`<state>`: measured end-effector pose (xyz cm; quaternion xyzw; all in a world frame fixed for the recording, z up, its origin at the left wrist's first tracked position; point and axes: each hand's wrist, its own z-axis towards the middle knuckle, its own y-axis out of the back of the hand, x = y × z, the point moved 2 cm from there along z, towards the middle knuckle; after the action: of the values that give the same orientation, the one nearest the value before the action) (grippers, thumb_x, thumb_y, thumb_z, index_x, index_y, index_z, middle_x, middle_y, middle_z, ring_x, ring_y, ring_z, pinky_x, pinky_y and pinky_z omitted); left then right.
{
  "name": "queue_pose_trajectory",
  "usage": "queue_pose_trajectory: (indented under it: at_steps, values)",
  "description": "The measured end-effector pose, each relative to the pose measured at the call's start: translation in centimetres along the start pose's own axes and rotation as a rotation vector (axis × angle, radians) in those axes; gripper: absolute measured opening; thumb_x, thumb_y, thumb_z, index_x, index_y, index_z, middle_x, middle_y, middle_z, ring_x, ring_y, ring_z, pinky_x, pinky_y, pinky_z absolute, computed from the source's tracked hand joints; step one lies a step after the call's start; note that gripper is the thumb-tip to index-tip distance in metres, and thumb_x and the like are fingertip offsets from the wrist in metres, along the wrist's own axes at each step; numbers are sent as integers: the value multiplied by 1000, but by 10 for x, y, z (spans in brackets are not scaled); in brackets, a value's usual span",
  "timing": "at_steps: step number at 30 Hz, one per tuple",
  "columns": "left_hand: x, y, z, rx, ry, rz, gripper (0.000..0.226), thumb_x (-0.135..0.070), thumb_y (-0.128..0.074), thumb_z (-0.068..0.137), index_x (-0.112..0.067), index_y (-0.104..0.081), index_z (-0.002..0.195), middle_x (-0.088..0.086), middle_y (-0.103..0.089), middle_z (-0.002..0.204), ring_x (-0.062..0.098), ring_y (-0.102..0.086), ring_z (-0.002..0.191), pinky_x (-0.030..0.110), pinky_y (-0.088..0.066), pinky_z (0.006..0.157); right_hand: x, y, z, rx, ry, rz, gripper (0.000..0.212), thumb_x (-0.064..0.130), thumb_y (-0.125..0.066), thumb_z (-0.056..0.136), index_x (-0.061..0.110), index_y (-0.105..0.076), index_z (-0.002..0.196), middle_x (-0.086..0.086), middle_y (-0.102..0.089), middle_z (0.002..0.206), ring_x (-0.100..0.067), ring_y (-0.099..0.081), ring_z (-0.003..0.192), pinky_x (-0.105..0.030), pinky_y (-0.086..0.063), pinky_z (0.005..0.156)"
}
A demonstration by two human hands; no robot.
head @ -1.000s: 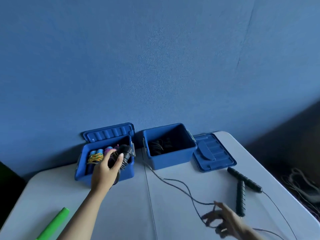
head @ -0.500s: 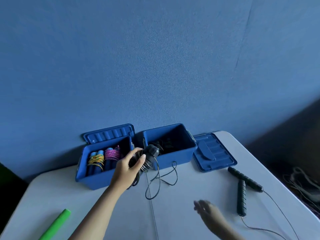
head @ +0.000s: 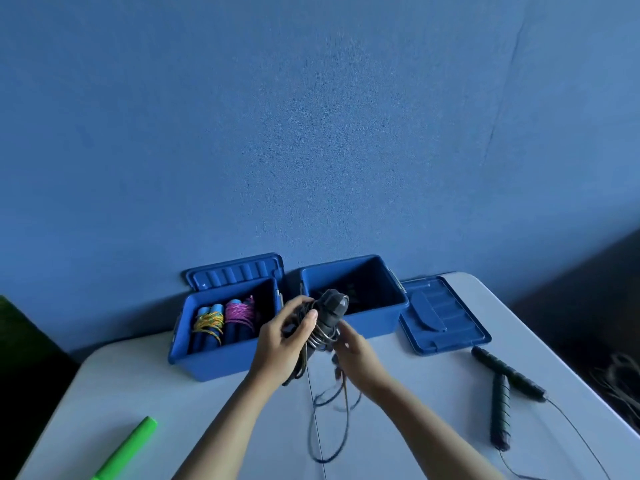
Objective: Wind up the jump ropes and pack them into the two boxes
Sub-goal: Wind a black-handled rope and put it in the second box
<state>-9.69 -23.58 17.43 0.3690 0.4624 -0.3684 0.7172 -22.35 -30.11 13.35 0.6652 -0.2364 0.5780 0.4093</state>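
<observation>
I see two wound ropes packed in the ten-o'clock box. My left hand grips a black rope at centre; my right hand pinches its loose cord. Another rope lies unwound on the worktop at four.

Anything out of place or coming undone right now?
Yes: the black jump rope gripped by the left hand has loose cord trailing onto the table, not wound. The right hand touches it.
</observation>
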Motion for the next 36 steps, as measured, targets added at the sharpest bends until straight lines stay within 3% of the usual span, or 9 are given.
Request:
queue_pose_trajectory:
  at_steps: [4,11,13,17,21,25,28,33,36]
  values:
    - [6,1,1,-167,42,-39,20,-45,-62,83,-33,-67,98,-8,-64,71,5,-57,65,17,-45,62,-4,-13,-13,48,-93,25,25,15,-32,101,24,-54,94,0,-46,60,-10,-38,42,-25,-35,45]
    - [8,-5,4,-325,64,3,16,-49,-64,85,-36,-65,94,-3,-59,63,8,-52,57,26,-43,57,-6,-28,-32,164,-220,-102,21,21,-37,99,7,-54,99,2,-58,55,-6,-55,46,-16,-43,54]
    - [11,1,7,-411,62,102,29,-59,-60,81,-36,-63,98,4,-62,66,10,-53,55,30,-46,58,-2,-27,-41,120,-219,-8,21,16,-40,98,8,-58,92,3,-57,51,-11,-60,49,-22,-49,59]
    - [20,4,7,-425,16,415,49,-72,-48,79,-35,-59,109,-3,-69,79,13,-63,67,34,-53,62,9,-27,-51,85,-114,-223,24,25,-42,95,18,-50,74,5,-58,46,-14,-59,48,-26,-50,62]
    - [28,7,9,-462,79,511,50,-74,-45,81,-37,-55,114,-1,-71,93,24,-65,83,37,-53,67,14,-21,-59,241,-240,-66,23,20,-36,95,13,-57,88,1,-62,54,-21,-65,59,-26,-44,58]
    - [35,8,2,-415,-10,719,49,-69,-46,82,-34,-57,115,1,-70,99,31,-66,89,38,-53,63,21,-15,-69,254,-221,-55,26,22,-34,98,15,-56,86,0,-63,58,-12,-60,54,-26,-51,65]
    - [39,9,-2,-341,-84,845,55,-67,-43,79,-26,-64,111,6,-68,84,33,-66,69,35,-51,47,27,-8,-75,239,-163,-172,26,22,-37,96,13,-58,84,4,-62,55,-6,-58,52,-26,-51,71]
    - [49,-2,-15,-69,-154,1024,55,-63,-43,79,-24,-71,105,2,-63,69,29,-60,46,26,-41,34,35,13,-74,220,-34,-453,23,22,-43,95,9,-61,92,1,-60,60,-15,-56,55,-18,-41,55]
    - [52,-10,-28,94,-231,996,48,-61,-43,83,-30,-68,111,-6,-64,72,20,-61,47,21,-41,36,37,32,-59,208,69,-515,20,16,-46,94,10,-63,85,11,-50,59,-2,-45,54,-11,-34,55]
